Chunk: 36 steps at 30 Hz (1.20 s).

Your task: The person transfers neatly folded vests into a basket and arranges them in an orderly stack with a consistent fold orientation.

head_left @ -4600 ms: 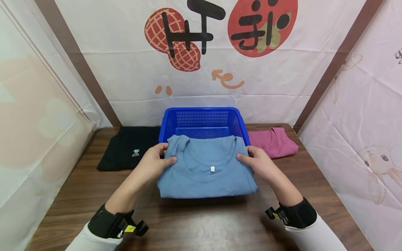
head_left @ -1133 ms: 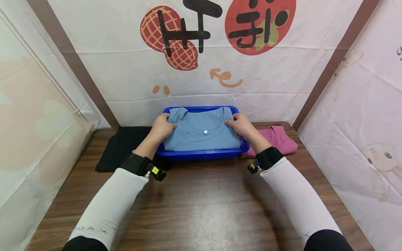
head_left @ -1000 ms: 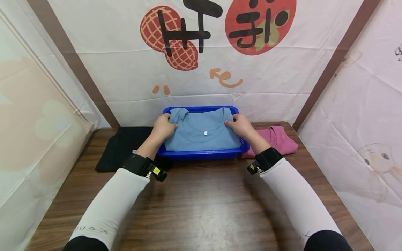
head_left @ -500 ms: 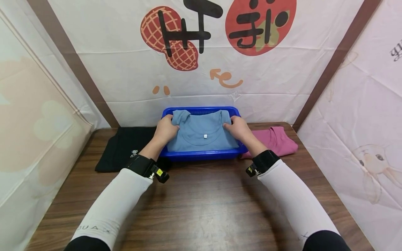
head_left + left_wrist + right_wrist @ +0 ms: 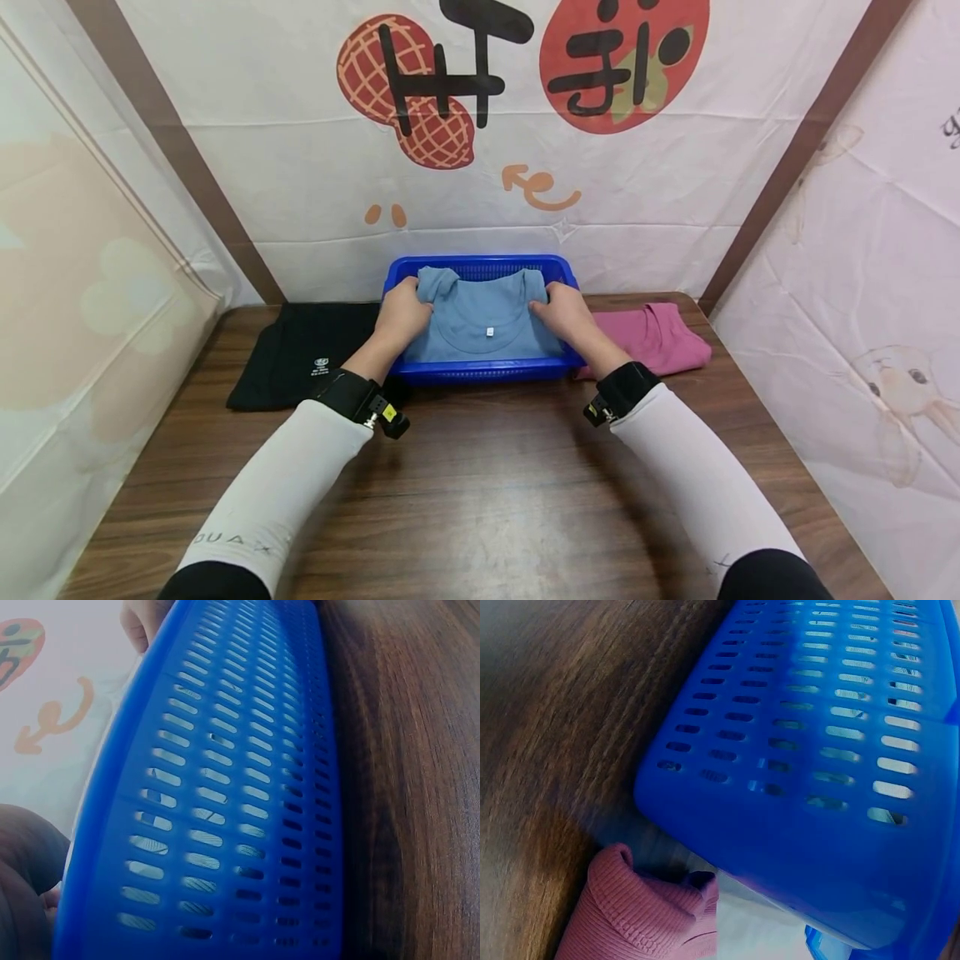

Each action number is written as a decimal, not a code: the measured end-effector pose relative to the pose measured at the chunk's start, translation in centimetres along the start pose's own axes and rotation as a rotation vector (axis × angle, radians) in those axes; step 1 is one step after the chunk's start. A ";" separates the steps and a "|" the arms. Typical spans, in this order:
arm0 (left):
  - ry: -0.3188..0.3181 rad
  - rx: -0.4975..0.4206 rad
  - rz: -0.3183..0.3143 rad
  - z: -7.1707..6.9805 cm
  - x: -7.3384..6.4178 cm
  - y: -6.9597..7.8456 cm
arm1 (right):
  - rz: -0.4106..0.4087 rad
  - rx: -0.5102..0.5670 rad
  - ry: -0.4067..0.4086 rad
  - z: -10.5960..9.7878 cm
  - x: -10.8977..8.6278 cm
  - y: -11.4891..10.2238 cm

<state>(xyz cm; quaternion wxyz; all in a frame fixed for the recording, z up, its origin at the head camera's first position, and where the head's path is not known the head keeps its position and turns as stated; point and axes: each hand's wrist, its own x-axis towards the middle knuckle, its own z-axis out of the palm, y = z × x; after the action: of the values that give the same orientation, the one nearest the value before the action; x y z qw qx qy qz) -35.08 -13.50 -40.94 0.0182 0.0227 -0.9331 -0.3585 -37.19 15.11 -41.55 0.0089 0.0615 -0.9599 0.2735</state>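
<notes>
The folded blue-grey cloth shirt (image 5: 487,312) has sunk lower into the rectangular blue plastic basket (image 5: 483,372), pointing neck-first away, long axis side-to-side; left hand (image 5: 402,314) and right hand (image 5: 565,314) pinch it.

And it's two bare hands at mid-frame: one left hand (image 5: 403,315), one right hand (image 5: 562,312)! Folded garments? Three: one blue shirt (image 5: 480,304) at centre, one black garment (image 5: 300,346) at centre left, one pink garment (image 5: 652,337) at centre right. Just one blue basket (image 5: 483,372), centre, and one white label (image 5: 490,332). One table (image 5: 480,467), lower frame! Two white sleeves (image 5: 277,483), lower left and lower right; two black wristbands (image 5: 348,394) above. Upper middle: two orange ovals (image 5: 372,214), one orange arrow (image 5: 540,187)!
</notes>
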 end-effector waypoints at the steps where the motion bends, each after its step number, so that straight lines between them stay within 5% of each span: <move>1: 0.001 0.004 -0.001 0.1 0.1 0.0 | -0.001 -0.007 -0.001 0.1 0.0 0.0; 16: 0.012 0.039 0.010 1.4 0.3 -0.3 | 0.058 -0.098 -0.009 1.7 0.1 -0.6; 36: 0.011 0.074 -0.065 2.3 0.4 -0.2 | 0.076 -0.137 -0.008 2.4 0.3 -0.5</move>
<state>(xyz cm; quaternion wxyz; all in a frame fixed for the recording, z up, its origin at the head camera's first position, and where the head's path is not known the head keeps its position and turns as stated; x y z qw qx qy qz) -35.61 -12.19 -42.77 0.0110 0.0558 -0.9444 -0.3238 -37.37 13.38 -43.27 -0.0013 0.0257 -0.9780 0.2071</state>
